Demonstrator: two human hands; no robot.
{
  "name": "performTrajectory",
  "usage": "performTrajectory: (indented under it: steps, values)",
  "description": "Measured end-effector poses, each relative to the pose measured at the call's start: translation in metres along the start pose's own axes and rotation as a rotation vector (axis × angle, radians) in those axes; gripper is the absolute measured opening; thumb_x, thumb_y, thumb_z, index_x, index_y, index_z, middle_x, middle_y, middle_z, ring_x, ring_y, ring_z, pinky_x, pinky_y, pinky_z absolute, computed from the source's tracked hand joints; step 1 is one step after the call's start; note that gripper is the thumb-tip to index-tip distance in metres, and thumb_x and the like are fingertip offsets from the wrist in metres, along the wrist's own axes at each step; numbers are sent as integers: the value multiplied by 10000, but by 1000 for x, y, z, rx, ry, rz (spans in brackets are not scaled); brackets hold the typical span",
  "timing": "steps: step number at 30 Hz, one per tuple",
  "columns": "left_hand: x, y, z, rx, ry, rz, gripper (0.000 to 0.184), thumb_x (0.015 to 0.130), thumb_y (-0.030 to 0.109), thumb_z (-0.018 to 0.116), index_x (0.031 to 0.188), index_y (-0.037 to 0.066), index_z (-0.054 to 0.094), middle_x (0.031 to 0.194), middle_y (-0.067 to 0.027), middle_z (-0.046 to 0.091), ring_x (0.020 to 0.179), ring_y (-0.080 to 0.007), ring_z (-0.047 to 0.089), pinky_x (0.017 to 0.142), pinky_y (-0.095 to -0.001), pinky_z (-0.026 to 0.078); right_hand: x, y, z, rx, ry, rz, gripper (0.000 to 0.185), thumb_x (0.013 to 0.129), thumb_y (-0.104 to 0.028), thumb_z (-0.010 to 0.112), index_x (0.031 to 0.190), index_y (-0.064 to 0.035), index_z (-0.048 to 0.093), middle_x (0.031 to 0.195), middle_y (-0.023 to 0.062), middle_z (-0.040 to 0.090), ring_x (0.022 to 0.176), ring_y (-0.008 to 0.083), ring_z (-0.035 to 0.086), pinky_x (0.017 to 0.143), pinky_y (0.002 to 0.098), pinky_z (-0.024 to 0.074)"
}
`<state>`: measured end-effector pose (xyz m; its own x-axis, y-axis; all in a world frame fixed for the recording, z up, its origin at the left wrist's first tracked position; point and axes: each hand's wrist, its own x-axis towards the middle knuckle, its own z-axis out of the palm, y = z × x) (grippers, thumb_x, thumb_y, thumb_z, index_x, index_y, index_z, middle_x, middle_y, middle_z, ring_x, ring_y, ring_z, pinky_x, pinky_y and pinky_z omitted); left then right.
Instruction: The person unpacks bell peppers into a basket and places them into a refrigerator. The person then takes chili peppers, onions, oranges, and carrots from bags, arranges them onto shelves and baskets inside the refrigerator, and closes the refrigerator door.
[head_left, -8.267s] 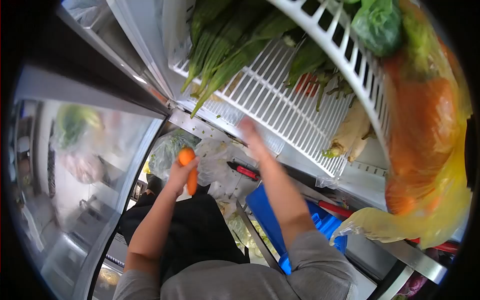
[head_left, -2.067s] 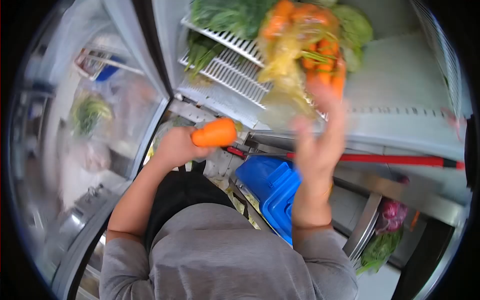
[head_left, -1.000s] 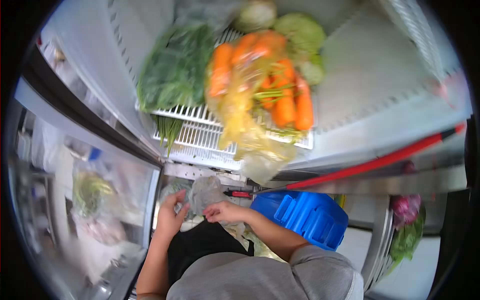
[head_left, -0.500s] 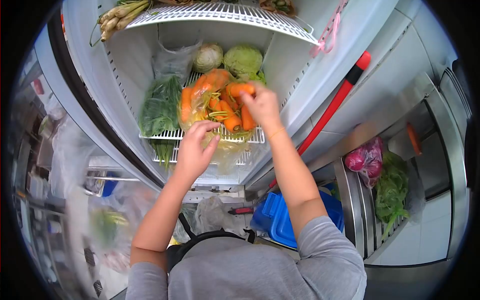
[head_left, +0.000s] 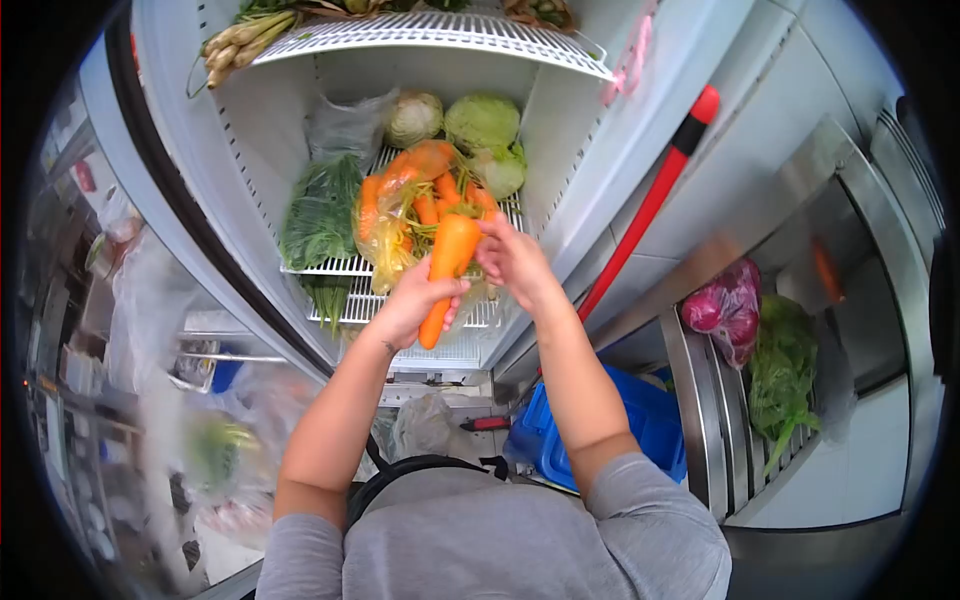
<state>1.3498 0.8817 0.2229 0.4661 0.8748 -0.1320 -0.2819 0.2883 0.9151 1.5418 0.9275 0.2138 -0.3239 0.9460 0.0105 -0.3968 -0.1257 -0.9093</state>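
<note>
In front of the open fridge, my left hand [head_left: 404, 307] grips a large orange carrot [head_left: 454, 248], thumb across its lower part. The carrot stands tilted, thick end up, thin end toward me. Beside its upper right side is my right hand [head_left: 520, 268], fingers apart and bent; whether a fingertip touches the carrot is hard to see. Behind both hands, more carrots [head_left: 369, 205] lie in a yellowish plastic bag [head_left: 388, 262] on the white wire shelf [head_left: 362, 268]. Bagged leafy greens [head_left: 322, 215] lie to the left. Pale green cabbages [head_left: 482, 122] sit behind the carrots.
Lemongrass stalks [head_left: 243, 42] stick out from the upper wire shelf [head_left: 420, 35]. A red pole [head_left: 655, 205] leans at the fridge's right side. Below are a blue bin [head_left: 615, 425] and a metal rack [head_left: 705, 420] with bagged red onions [head_left: 722, 312] and greens [head_left: 783, 375].
A carrot has come out of the bag toward me and is now in my left hand. My right hand has drawn back and down from the bag, letting go of the carrot.
</note>
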Motion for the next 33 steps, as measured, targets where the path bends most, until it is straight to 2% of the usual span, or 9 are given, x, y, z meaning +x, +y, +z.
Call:
performTrajectory:
  steps: [11, 15, 18, 20, 21, 24, 28, 31, 33]
  values:
    - [-11, -4, -11, 138, 224, -33, 335, 832, 76, 613, 1106, 69, 419, 656, -21, 488, 461, -113, 473, 400, -264, 422, 59, 10, 35, -172, 388, -340, 121, 907, -169, 614, 854, -72, 565, 647, -6, 546, 542, 85, 511, 454, 229, 401]
    - [-22, -6, -17, 175, 258, -55, 322, 834, 75, 612, 1091, 61, 418, 657, -19, 483, 456, -111, 468, 391, -263, 416, 87, -3, 3, -1433, 402, -380, 477, 816, -346, 684, 1012, 83, 612, 829, 228, 646, 706, 357, 612, 704, 367, 494]
    - [-21, -6, -20, 226, 311, 24, 326, 843, 81, 613, 1104, 58, 418, 705, -27, 504, 501, -119, 493, 435, -267, 434, 62, -17, 28, -1201, 422, -388, 615, 808, -402, 687, 1184, 62, 543, 928, 213, 653, 855, 331, 644, 792, 361, 499]
    - [-23, -9, -19, 285, 354, 117, 359, 861, 104, 606, 1163, 55, 419, 802, -54, 559, 614, -139, 559, 546, -284, 488, 17, -20, 55, -904, 97, 96, 782, 793, -449, 695, 1343, 28, 410, 972, 176, 664, 954, 292, 643, 826, 367, 492]
    - [-26, -15, -16, 141, 360, 222, 397, 870, 127, 603, 1207, 49, 407, 896, -67, 559, 719, -153, 567, 622, -298, 490, -6, 3, 52, -821, -131, -1, 882, 774, -481, 707, 1405, -3, 319, 1036, 159, 654, 972, 250, 641, 839, 368, 494]
    - [-66, -26, 10, -354, 375, 309, 518, 915, 205, 572, 1351, 37, 348, 1235, -98, 509, 1137, -186, 487, 960, -335, 387, -71, 51, 85, -542, -178, 137, 741, 862, -220, 664, 1433, -30, 230, 1169, 125, 570, 1027, 216, 580, 890, 335, 466]
    - [-112, -112, -40, -13, 628, 79, 477, 906, 198, 582, 1324, 51, 403, 1223, -98, 507, 1112, -183, 498, 935, -318, 400, -103, 199, 49, -782, -252, -213, 576, 873, -140, 630, 1358, -28, 339, 1011, 85, 593, 777, 149, 603, 610, 274, 505]
    - [-160, -174, -99, 55, 894, -289, 444, 871, 126, 603, 1285, 45, 461, 1206, -97, 512, 1050, -166, 512, 877, -315, 431, -119, 261, 17, -59, -256, 821, 356, 867, -138, 628, 1166, -51, 456, 829, 36, 580, 568, 96, 533, 431, 254, 400]
    - [-195, -227, -139, 152, 903, -259, 415, 871, 200, 605, 1256, 88, 500, 1143, -27, 539, 997, -121, 503, 804, -286, 405, -124, 320, -14, -74, -4, 889, 229, 874, -147, 613, 1038, -70, 472, 741, 16, 547, 504, 94, 486, 407, 254, 360]
